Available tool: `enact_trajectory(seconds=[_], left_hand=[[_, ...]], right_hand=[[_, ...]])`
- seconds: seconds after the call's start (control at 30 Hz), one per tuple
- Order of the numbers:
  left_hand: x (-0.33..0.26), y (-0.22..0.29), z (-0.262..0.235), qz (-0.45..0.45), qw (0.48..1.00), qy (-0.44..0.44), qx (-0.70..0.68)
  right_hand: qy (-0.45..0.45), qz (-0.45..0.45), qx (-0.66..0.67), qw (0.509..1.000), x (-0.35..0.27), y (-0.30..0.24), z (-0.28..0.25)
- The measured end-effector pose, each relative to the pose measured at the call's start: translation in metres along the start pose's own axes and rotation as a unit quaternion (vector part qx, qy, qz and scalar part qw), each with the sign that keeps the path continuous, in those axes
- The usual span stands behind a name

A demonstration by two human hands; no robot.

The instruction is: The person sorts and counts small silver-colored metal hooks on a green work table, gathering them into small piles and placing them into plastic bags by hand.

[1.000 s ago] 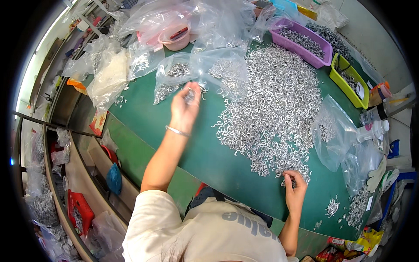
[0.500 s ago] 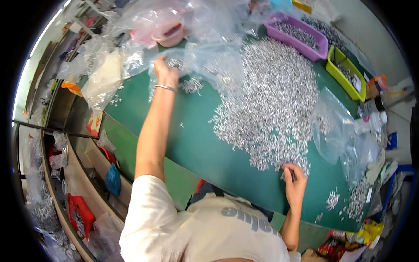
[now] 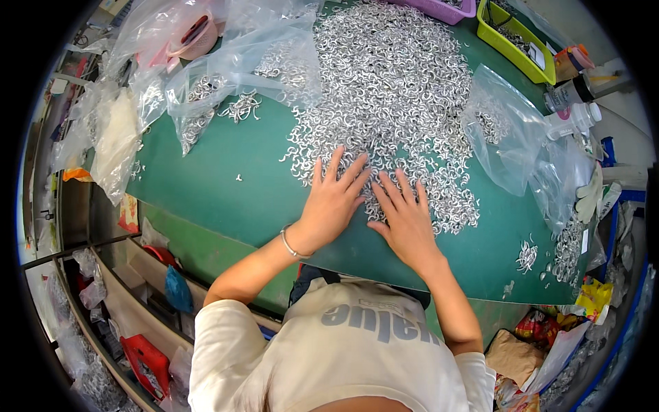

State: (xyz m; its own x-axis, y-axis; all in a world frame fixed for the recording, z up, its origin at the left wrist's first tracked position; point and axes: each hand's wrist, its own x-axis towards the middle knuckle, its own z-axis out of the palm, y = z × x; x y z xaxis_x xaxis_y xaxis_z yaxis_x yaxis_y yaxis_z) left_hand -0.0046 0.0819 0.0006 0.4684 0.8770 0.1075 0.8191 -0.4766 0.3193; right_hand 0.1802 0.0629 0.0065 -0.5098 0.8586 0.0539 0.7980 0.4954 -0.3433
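Note:
A wide pile of small curved silvery metal pieces (image 3: 391, 82) covers the middle of the green tabletop (image 3: 226, 172). My left hand (image 3: 331, 202) lies flat with fingers spread, its fingertips over the near left edge of the pile. Close beside it, my right hand (image 3: 410, 223) is also spread, fingers reaching onto the pile's near edge. Neither hand grips anything. Left of the pile, a clear plastic bag (image 3: 237, 69) holds more silvery pieces, with a small heap of pieces (image 3: 241, 107) next to it.
A lime green basket (image 3: 515, 41) and a purple basket (image 3: 446, 9) stand at the back right. Another clear bag (image 3: 504, 130) lies right of the pile, near a white bottle (image 3: 573, 122). A pink bowl (image 3: 195, 40) stands back left. Small heaps (image 3: 527, 257) lie near the right corner.
My left hand has left the bag at the left and come to the pile. My right hand has opened and moved left beside it. The whole view has shifted.

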Motion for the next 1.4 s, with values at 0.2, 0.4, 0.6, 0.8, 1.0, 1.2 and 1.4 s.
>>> enact_trajectory(seconds=[0.2, 0.4, 0.6, 0.8, 1.0, 1.2, 1.4], left_hand=[[-0.032, 0.009, -0.005, 0.048, 0.988, -0.064, -0.129], [-0.015, 0.005, -0.011, -0.025, 0.997, 0.034, -0.060], [-0.038, 0.007, -0.008, 0.011, 0.988, -0.022, -0.152], [-0.020, -0.006, -0.006, -0.092, 0.980, 0.128, -0.120], [-0.018, -0.005, -0.004, -0.084, 0.984, 0.133, -0.081], [-0.008, -0.003, -0.006, -0.057, 0.991, 0.081, -0.086], [-0.009, -0.010, -0.006, -0.070, 0.978, 0.134, -0.145]], right_hand=[[0.009, 0.042, -0.042, 0.998, -0.026, 0.021, -0.012], [0.146, 0.074, 0.026, 0.986, -0.004, 0.017, -0.008], [0.140, 0.013, 0.071, 0.988, 0.028, 0.005, 0.001], [0.186, 0.035, 0.069, 0.979, 0.051, 0.001, 0.016], [0.151, 0.143, 0.277, 0.938, 0.034, 0.011, -0.002], [0.159, 0.229, 0.681, 0.677, 0.017, 0.009, -0.009], [0.091, 0.238, 0.754, 0.605, 0.014, 0.010, -0.012]])
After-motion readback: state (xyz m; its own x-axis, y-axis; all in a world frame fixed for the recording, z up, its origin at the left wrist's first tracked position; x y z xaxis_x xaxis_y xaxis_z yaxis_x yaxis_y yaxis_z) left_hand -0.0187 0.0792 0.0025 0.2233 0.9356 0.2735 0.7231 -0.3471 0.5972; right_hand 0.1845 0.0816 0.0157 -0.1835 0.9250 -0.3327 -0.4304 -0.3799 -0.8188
